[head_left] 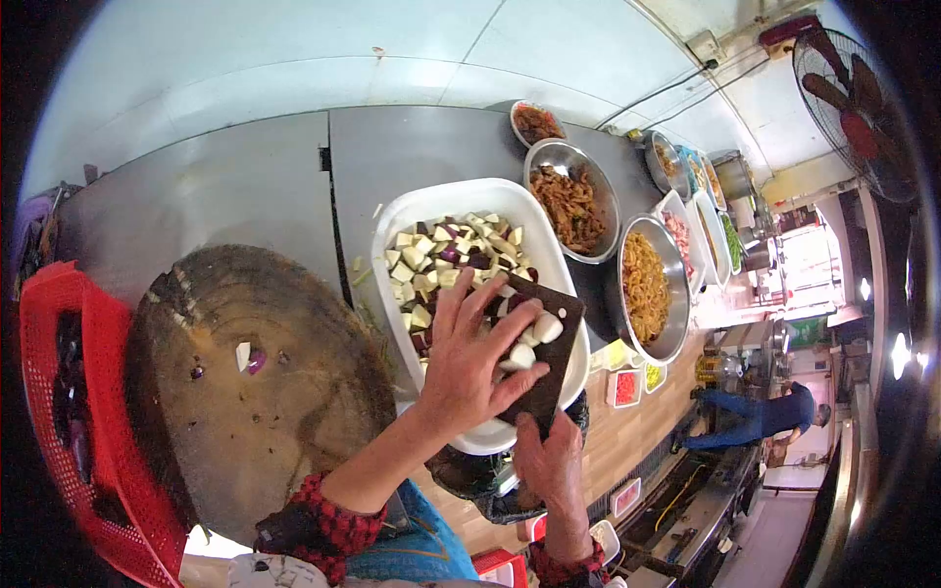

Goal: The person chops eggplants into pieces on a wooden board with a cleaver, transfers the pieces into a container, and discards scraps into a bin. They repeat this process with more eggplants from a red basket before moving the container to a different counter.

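Observation:
My left hand (470, 363) is palm down with fingers spread, over the near side of a white tub (390, 230) of cut eggplant cubes (417, 257). Several pale eggplant pieces (547, 327) lie by its fingers and thumb on the dark blade of a cleaver (559, 367). My right hand (551, 453) is closed at the cleaver's lower end; the handle is hidden in it. The blade is over the tub's right part. To the left, a round wooden chopping block (284, 421) bears a white piece and a purple scrap (257, 362).
A red basket (93, 431) with dark eggplants stands at the far left. Metal bowls of brown food (569, 209) and yellowish food (647, 289) flank the tub's right side. Further trays line the counter. A person (750, 412) in dark clothes is in the background; a fan (853, 108) hangs upper right.

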`<action>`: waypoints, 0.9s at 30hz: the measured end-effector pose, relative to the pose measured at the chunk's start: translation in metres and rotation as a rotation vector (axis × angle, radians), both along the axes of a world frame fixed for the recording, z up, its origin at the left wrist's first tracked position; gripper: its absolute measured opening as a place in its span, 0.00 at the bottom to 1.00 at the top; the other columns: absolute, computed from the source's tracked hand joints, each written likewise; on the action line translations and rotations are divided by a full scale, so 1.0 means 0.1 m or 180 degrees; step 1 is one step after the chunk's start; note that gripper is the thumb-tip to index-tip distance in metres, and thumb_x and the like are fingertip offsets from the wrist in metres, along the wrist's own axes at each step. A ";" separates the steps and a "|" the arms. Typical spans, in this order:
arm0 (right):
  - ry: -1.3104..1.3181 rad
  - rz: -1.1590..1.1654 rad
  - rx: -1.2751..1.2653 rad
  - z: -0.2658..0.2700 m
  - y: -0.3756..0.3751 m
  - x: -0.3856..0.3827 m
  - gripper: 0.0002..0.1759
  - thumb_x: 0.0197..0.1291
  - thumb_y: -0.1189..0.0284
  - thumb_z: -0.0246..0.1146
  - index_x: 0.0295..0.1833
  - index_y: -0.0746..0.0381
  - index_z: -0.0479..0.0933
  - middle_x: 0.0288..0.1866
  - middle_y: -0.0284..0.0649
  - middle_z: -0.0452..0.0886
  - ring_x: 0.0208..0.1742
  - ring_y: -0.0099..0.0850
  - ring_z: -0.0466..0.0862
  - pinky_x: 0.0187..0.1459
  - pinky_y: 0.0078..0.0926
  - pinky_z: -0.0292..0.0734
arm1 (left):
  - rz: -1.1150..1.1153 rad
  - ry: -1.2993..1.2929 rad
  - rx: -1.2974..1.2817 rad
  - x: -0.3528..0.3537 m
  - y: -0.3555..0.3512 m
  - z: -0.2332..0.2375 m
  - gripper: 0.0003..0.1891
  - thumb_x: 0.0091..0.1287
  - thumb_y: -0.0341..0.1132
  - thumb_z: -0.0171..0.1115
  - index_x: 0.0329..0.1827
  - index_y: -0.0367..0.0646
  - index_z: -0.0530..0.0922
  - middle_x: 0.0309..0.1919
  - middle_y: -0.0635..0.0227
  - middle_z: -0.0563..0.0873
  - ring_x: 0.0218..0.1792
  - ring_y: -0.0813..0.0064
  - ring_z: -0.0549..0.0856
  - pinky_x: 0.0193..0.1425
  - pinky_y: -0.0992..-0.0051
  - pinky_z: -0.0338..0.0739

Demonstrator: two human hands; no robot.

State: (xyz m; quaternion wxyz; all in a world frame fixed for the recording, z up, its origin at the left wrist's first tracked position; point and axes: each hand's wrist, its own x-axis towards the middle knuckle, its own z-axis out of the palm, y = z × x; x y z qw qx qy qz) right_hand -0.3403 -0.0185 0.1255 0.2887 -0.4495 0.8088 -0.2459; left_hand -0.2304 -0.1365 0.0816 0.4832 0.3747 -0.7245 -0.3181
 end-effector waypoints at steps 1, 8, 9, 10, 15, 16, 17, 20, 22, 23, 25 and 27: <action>0.0810 0.0232 -0.0129 0.03 -0.04 -0.11 0.09 0.62 0.72 0.58 0.41 0.68 0.72 0.19 0.50 0.78 0.21 0.50 0.80 0.24 0.44 0.74 | 0.0051 -0.0274 0.0123 -0.06 0.02 -0.05 0.31 0.53 0.47 0.71 0.61 0.46 0.76 0.66 0.52 0.67 0.70 0.41 0.59 0.70 0.48 0.58; 0.1380 -0.0261 -0.0734 -0.10 0.07 -0.34 0.09 0.61 0.73 0.56 0.43 0.67 0.71 0.25 0.54 0.80 0.25 0.52 0.81 0.26 0.44 0.75 | 0.1469 -0.1370 0.0120 1.09 0.07 -0.29 0.19 0.56 0.27 0.63 0.53 0.38 0.78 0.62 0.54 0.73 0.64 0.51 0.71 0.69 0.55 0.63; 0.1159 -0.0177 -0.1006 -0.12 0.07 -0.34 0.08 0.62 0.74 0.56 0.43 0.67 0.71 0.24 0.50 0.80 0.21 0.48 0.81 0.24 0.41 0.74 | 0.1701 -0.1813 0.0084 1.32 0.08 -0.35 0.18 0.57 0.27 0.63 0.53 0.39 0.78 0.61 0.54 0.74 0.63 0.52 0.71 0.68 0.55 0.64; 0.0067 -0.0738 -0.0525 -0.04 0.07 -0.25 0.07 0.64 0.74 0.56 0.42 0.68 0.71 0.20 0.41 0.78 0.14 0.31 0.77 0.18 0.30 0.71 | 0.1952 -0.2255 0.0045 1.53 0.10 -0.42 0.18 0.58 0.27 0.62 0.53 0.40 0.78 0.60 0.54 0.74 0.62 0.52 0.72 0.67 0.55 0.65; -0.1608 -0.1030 -0.0751 -0.21 0.09 -0.10 0.05 0.66 0.76 0.52 0.35 0.65 0.67 0.15 0.32 0.67 0.10 0.22 0.66 0.13 0.22 0.63 | 0.1866 -0.2504 0.0356 2.02 0.43 -0.82 0.13 0.62 0.27 0.61 0.50 0.40 0.80 0.53 0.54 0.76 0.54 0.50 0.76 0.57 0.57 0.72; -0.1740 -0.1083 -0.0731 -0.21 0.09 -0.08 0.05 0.66 0.76 0.52 0.36 0.65 0.67 0.14 0.32 0.66 0.10 0.22 0.66 0.13 0.22 0.64 | 0.1803 -0.2374 0.0452 2.05 0.50 -0.83 0.12 0.64 0.27 0.61 0.50 0.40 0.80 0.51 0.53 0.76 0.51 0.50 0.77 0.53 0.58 0.74; -0.1872 -0.1138 -0.0720 -0.22 0.09 -0.06 0.05 0.66 0.75 0.52 0.37 0.65 0.67 0.14 0.32 0.66 0.10 0.22 0.66 0.13 0.22 0.64 | 0.1811 -0.2379 0.0435 2.05 0.53 -0.82 0.12 0.64 0.27 0.61 0.50 0.40 0.80 0.51 0.53 0.76 0.51 0.50 0.77 0.53 0.58 0.74; -0.1965 -0.1157 -0.0856 -0.20 0.13 -0.04 0.06 0.66 0.74 0.53 0.37 0.65 0.67 0.14 0.32 0.65 0.10 0.22 0.66 0.13 0.21 0.64 | 0.1879 -0.1639 0.0591 1.78 0.61 -0.75 0.12 0.62 0.24 0.62 0.48 0.40 0.80 0.47 0.56 0.78 0.47 0.57 0.80 0.45 0.65 0.79; -0.1936 -0.1180 -0.0914 -0.19 0.16 -0.04 0.06 0.67 0.74 0.53 0.38 0.65 0.67 0.14 0.32 0.65 0.10 0.22 0.66 0.14 0.21 0.64 | 0.1420 -0.0644 0.1108 1.34 0.59 -0.50 0.12 0.60 0.24 0.64 0.47 0.40 0.81 0.46 0.57 0.78 0.45 0.62 0.82 0.43 0.69 0.81; -0.1912 -0.1206 -0.0968 -0.18 0.18 -0.04 0.06 0.67 0.75 0.53 0.38 0.65 0.67 0.14 0.32 0.66 0.10 0.22 0.66 0.14 0.21 0.64 | 0.1131 -0.0559 0.0990 1.09 0.56 -0.30 0.12 0.60 0.25 0.64 0.47 0.40 0.81 0.47 0.57 0.79 0.47 0.60 0.81 0.49 0.66 0.78; -0.1572 -0.1157 -0.0941 -0.16 0.20 -0.02 0.04 0.66 0.76 0.53 0.40 0.67 0.69 0.15 0.32 0.68 0.11 0.22 0.69 0.14 0.21 0.65 | 0.0472 -0.0269 0.0846 0.61 0.52 -0.04 0.16 0.55 0.28 0.69 0.49 0.41 0.81 0.51 0.56 0.78 0.50 0.57 0.80 0.56 0.62 0.75; -0.1246 -0.1091 -0.0903 -0.15 0.21 -0.01 0.04 0.65 0.78 0.52 0.41 0.68 0.70 0.16 0.33 0.71 0.13 0.21 0.71 0.15 0.21 0.65 | -0.0021 -0.0361 0.0442 0.15 0.48 0.03 0.24 0.56 0.30 0.70 0.58 0.47 0.78 0.61 0.55 0.72 0.55 0.61 0.78 0.58 0.62 0.74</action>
